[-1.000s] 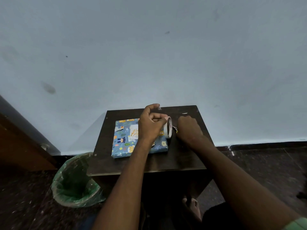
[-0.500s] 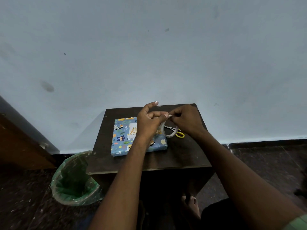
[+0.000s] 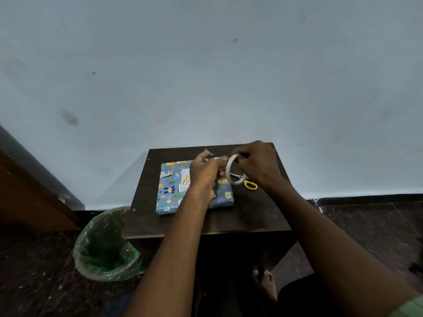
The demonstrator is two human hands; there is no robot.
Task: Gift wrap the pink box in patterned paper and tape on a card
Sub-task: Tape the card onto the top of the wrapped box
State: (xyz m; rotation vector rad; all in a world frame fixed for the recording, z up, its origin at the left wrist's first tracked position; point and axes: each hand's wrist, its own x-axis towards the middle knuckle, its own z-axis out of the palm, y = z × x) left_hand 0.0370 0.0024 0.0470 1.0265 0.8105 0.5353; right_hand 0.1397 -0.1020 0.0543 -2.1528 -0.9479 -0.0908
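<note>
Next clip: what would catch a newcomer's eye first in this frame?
Two hands meet over a small dark table: the right hand holds a tape roll upright while the left hand pinches at its edge. Under the left hand lies the wrapped box in blue patterned paper, a card on top. A green-lined bin stands at the table's left.

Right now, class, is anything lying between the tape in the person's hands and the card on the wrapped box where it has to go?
Only the left hand itself: it hovers over the card, covering its right part. The tape roll is held just right of it, above the box.
</note>
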